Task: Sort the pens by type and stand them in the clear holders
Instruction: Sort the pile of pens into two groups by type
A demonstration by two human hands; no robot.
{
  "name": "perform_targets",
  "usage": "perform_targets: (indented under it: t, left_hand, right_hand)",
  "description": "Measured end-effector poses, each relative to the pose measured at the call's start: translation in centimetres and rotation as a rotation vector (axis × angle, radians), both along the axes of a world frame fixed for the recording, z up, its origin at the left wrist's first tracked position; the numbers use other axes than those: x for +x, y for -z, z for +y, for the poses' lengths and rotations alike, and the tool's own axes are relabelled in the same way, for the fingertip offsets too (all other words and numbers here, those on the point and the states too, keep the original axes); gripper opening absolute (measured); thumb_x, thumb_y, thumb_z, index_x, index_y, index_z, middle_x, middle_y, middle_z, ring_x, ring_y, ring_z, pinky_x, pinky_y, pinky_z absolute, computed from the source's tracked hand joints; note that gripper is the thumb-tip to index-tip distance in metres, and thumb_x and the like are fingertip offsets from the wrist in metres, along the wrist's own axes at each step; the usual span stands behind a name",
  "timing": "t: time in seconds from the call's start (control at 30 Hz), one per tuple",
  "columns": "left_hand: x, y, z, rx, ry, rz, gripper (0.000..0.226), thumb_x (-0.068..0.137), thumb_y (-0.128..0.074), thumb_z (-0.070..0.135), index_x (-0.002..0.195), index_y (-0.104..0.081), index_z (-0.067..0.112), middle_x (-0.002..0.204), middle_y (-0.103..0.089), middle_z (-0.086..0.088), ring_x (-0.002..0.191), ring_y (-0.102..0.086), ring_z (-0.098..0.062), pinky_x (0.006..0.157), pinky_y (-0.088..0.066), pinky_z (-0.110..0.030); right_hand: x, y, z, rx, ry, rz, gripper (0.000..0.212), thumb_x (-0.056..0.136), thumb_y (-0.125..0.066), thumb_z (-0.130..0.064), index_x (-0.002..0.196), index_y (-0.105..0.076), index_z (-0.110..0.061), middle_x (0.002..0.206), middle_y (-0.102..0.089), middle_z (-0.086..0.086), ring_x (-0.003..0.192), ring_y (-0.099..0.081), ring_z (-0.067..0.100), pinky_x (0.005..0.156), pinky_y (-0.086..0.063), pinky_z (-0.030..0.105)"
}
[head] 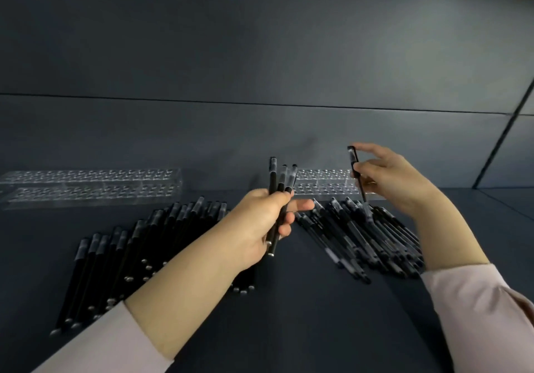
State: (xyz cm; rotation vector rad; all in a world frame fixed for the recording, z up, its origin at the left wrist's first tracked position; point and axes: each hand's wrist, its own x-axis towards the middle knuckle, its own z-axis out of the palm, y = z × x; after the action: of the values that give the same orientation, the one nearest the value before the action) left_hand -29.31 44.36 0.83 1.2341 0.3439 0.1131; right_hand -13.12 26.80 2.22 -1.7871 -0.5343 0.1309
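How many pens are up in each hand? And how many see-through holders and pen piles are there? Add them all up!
held pens in the left hand: 3
single pen in the right hand: 1
clear holders, the left holder and the right holder: 2
pen piles, the left pile and the right pile: 2
Total: 8

I can read no text anywhere. The bunch of pens [278,181] gripped in my left hand [260,225] and the single pen [354,161] pinched in my right hand [387,179] show pale bands near their caps, too blurred to make out any print. The same goes for the left heap of pens [130,251] at lower left and the right heap of pens [361,236] at centre right. The left clear holder [89,187] and right clear holder [323,183] bear no legible marking.
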Motion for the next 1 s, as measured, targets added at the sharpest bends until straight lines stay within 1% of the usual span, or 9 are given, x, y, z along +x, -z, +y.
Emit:
perform_targets:
  t: [0.1, 0.23, 0.4, 0.57, 0.67, 0.73, 0.83, 0.93, 1.0]
  left_hand:
    - [0.8, 0.2, -1.2, -0.024, 0.042, -0.032, 0.016, 0.101, -0.045, 0.0, 0.108, -0.059, 0.003, 0.093, -0.077, -0.009, 0.063, -0.061, -0.009, 0.055, -0.049, -0.019]
    - [1.5, 0.7, -2.0, -0.071, 0.089, -0.075, 0.019, 0.098, -0.052, 0.003, 0.114, -0.064, 0.004, 0.102, -0.076, -0.008, 0.081, -0.073, -0.014, 0.072, -0.06, -0.025]
    - [1.8, 1.1, -1.9, -0.073, 0.091, -0.065, 0.021, 0.099, -0.051, 0.006, 0.118, -0.061, 0.004, 0.104, -0.076, -0.007, 0.088, -0.075, -0.02, 0.072, -0.062, -0.03]
    - [1.6, 1.0, -2.0, -0.09, 0.1, -0.076, 0.021, 0.101, -0.048, 0.006, 0.117, -0.06, 0.002, 0.103, -0.075, -0.012, 0.09, -0.074, -0.022, 0.074, -0.061, -0.029]
    - [1.3, 0.8, -1.8, -0.089, 0.037, -0.063, 0.017, 0.098, -0.054, 0.007, 0.109, -0.067, 0.004, 0.1, -0.075, -0.01, 0.083, -0.075, -0.02, 0.071, -0.062, -0.029]
    - [0.9, 0.6, -1.4, -0.076, -0.028, -0.057, 0.015, 0.095, -0.059, 0.006, 0.105, -0.07, 0.003, 0.088, -0.07, -0.009, 0.072, -0.073, -0.014, 0.067, -0.062, -0.03]
    - [-0.1, 0.4, -0.4, -0.076, -0.092, -0.087, 0.014, 0.093, -0.062, 0.006, 0.102, -0.07, -0.001, 0.076, -0.066, -0.008, 0.066, -0.071, -0.012, 0.062, -0.06, -0.028]
    - [-1.4, 0.0, 1.6, -0.035, -0.138, -0.13, 0.009, 0.092, -0.064, 0.005, 0.095, -0.071, 0.002, 0.074, -0.069, -0.007, 0.07, -0.073, -0.014, 0.061, -0.059, -0.025]
    - [-2.5, -0.2, 3.3, 0.003, -0.151, -0.146, 0.01, 0.091, -0.065, 0.005, 0.097, -0.073, 0.004, 0.077, -0.074, -0.008, 0.075, -0.074, -0.016, 0.062, -0.059, -0.024]
  right_hand:
    - [1.2, 0.2, -2.1, -0.124, 0.035, -0.089, 0.038, 0.093, -0.056, -0.004, 0.123, -0.056, -0.028, 0.083, -0.066, 0.009, 0.06, -0.063, 0.006, 0.054, -0.051, 0.018]
    - [2.1, 0.7, -3.3, -0.219, -0.013, -0.058, 0.038, 0.09, -0.058, -0.002, 0.118, -0.056, -0.028, 0.088, -0.06, 0.008, 0.061, -0.061, 0.012, 0.055, -0.053, 0.021]
    - [2.6, 1.8, -3.4, -0.396, -0.123, 0.023, 0.036, 0.087, -0.063, -0.001, 0.116, -0.058, -0.021, 0.087, -0.058, 0.01, 0.064, -0.058, 0.016, 0.054, -0.054, 0.023]
    - [3.2, 2.8, -3.5, -0.501, -0.124, 0.057, 0.032, 0.085, -0.07, -0.006, 0.113, -0.06, -0.018, 0.085, -0.057, 0.008, 0.063, -0.061, 0.015, 0.054, -0.053, 0.022]
    - [2.7, 2.4, -3.3, -0.571, -0.049, -0.09, 0.019, 0.088, -0.067, -0.016, 0.107, -0.062, -0.018, 0.084, -0.062, 0.007, 0.065, -0.061, 0.018, 0.053, -0.054, 0.027]
    - [1.6, 1.7, -2.3, -0.436, 0.024, -0.229, 0.012, 0.092, -0.06, -0.017, 0.102, -0.066, -0.015, 0.076, -0.063, 0.004, 0.056, -0.058, 0.014, 0.051, -0.053, 0.027]
    - [-1.8, 0.3, 0.9, -0.016, -0.135, -0.066, 0.018, 0.096, -0.058, -0.022, 0.105, -0.07, -0.011, 0.076, -0.064, 0.0, 0.058, -0.055, 0.008, 0.051, -0.049, 0.019]
    - [-5.6, -0.7, 5.2, 0.027, -0.329, 0.016, 0.017, 0.093, -0.061, -0.023, 0.095, -0.07, -0.008, 0.079, -0.066, -0.001, 0.067, -0.057, 0.01, 0.055, -0.05, 0.021]
    - [-7.5, -0.9, 8.0, 0.055, -0.376, 0.044, 0.012, 0.091, -0.064, -0.018, 0.088, -0.066, -0.006, 0.074, -0.064, 0.0, 0.063, -0.056, 0.01, 0.053, -0.047, 0.021]
